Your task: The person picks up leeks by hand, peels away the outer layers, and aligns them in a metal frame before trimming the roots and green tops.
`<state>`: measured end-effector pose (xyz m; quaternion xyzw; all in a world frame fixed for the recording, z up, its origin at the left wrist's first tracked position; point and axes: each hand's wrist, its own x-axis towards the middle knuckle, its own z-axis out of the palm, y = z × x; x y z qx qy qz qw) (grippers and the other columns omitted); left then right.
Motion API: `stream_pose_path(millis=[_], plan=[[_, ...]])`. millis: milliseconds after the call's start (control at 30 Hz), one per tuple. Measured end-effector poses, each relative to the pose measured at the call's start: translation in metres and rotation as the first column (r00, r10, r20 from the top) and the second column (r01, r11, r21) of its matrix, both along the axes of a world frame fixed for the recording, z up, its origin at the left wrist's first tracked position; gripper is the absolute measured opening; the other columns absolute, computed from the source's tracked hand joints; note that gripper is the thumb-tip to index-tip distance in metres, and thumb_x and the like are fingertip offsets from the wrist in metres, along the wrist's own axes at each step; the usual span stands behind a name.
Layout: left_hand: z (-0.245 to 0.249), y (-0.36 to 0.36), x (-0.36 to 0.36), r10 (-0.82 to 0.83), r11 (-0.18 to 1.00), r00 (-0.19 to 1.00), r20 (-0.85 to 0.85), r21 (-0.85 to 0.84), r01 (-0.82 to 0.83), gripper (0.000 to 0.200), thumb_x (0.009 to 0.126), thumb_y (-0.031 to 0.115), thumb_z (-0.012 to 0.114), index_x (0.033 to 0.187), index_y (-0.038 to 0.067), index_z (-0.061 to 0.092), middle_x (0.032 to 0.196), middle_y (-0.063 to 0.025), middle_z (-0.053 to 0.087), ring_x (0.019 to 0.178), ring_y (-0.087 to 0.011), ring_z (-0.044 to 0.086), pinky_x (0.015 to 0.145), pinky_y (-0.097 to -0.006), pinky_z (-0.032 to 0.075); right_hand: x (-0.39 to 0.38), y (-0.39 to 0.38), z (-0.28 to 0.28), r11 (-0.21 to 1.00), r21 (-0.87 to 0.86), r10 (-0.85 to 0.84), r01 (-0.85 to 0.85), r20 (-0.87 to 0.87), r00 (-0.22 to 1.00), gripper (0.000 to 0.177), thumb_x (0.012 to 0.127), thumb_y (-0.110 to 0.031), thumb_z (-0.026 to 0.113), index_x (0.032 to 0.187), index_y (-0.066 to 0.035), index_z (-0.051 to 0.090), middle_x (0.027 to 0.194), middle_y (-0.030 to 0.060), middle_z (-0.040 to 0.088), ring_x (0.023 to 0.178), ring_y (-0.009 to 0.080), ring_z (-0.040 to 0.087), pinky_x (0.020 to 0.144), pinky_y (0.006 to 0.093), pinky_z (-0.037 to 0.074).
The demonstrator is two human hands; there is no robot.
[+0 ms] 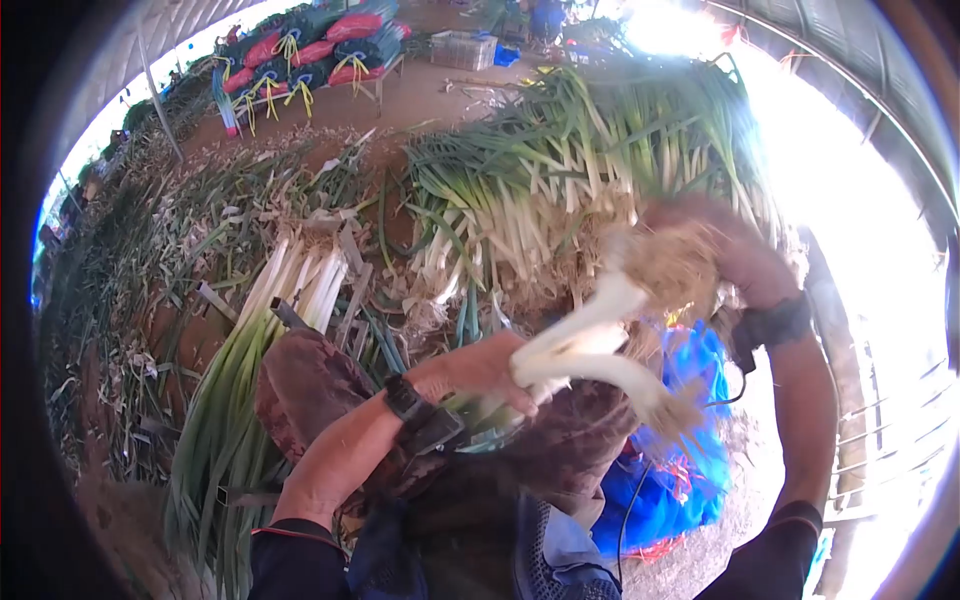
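1. Far left: a laid row of leeks (285,300) rests on the ground. The white shafts point away from you and the green leaves run back toward you.
2. Just right of it, your knee (310,385) rises in dark patterned cloth.
3. Your left hand (480,368) sits above your lap (a black strap (405,398) circles its wrist). The fingers are clenched around the white shafts of the held bunch (590,345).
4. The held bunch runs from that hand up and to the right, in front of your body. One shaft ends in a root tuft (682,412) low on the right.
5. Behind the bunch, the leek pile (560,170) lies on the ground, with roots toward you and green tops away.
6. Your right hand (735,255) is raised at the upper root end of the held bunch. Motion blur hides the fingers, so you cannot tell whether they grip the roots or only touch them.
7. Below the right forearm, blue sheeting (690,480) lies beside your leg.
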<state>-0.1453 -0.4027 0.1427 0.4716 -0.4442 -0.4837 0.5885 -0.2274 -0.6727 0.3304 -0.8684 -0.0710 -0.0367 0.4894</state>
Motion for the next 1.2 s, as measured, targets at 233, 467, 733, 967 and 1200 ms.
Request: stream_pose_path(millis=[233,467,733,967,1200], plan=[[0.027,0.05,0.053,0.297,0.953,0.955,0.014,0.064,-0.297,0.052,0.068,-0.001,0.082,0.115,0.002,0.06,0.095,-0.0103,0.071,0.092,-0.022,0.069,0.084,-0.0353,0.055,0.063,-0.081,-0.048,0.856,-0.427,-0.295,0.291,0.059,0.954,0.033,0.087,-0.036,0.064,0.104,-0.009,0.071,0.076,0.0073,0.068,0.058,0.0302,0.058,0.059,0.0393,0.049],[0.058,0.053,0.062,0.49,0.871,0.865,-0.108,0.023,-0.49,0.053,0.067,-0.001,0.08,0.116,0.001,0.059,0.093,-0.0096,0.07,0.089,-0.0224,0.068,0.087,-0.0353,0.053,0.061,0.069,-0.1,0.958,-0.149,0.253,-0.243,0.05,0.966,0.091,0.077,-0.056,0.074,0.139,0.004,0.045,0.138,0.0212,0.052,0.126,0.0277,0.052,0.102,0.0385,0.043],[0.088,0.015,0.032,0.583,0.81,0.792,0.182,-0.055,-0.584,0.032,0.074,0.002,0.081,0.103,0.0,0.068,0.096,-0.0039,0.07,0.087,-0.0123,0.065,0.083,-0.0297,0.053,0.075,0.125,-0.088,0.682,0.639,0.143,-0.356,0.36,0.922,0.074,0.097,-0.05,0.052,0.145,0.003,0.033,0.141,0.0175,0.049,0.127,0.0294,0.05,0.107,0.0428,0.042],[0.053,0.003,0.043,0.682,0.725,0.731,0.001,-0.132,-0.676,0.03,0.075,0.004,0.083,0.1,-0.004,0.067,0.091,-0.0069,0.069,0.081,-0.0129,0.067,0.076,-0.0284,0.057,0.056,0.097,-0.067,0.453,0.847,-0.131,-0.28,0.373,0.918,0.063,0.101,-0.045,0.047,0.145,-0.001,0.035,0.144,0.0158,0.045,0.135,0.0278,0.041,0.111,0.0462,0.037],[0.071,-0.002,0.016,0.574,0.796,0.758,0.31,0.006,-0.605,0.039,0.074,0.001,0.08,0.109,0.002,0.065,0.094,-0.0034,0.068,0.082,-0.0133,0.064,0.075,-0.0297,0.054,0.057,0.108,-0.047,0.641,0.748,-0.053,-0.17,0.264,0.963,0.05,0.096,-0.023,0.062,0.138,-0.001,0.047,0.129,0.015,0.06,0.12,0.0266,0.058,0.101,0.0409,0.048]])
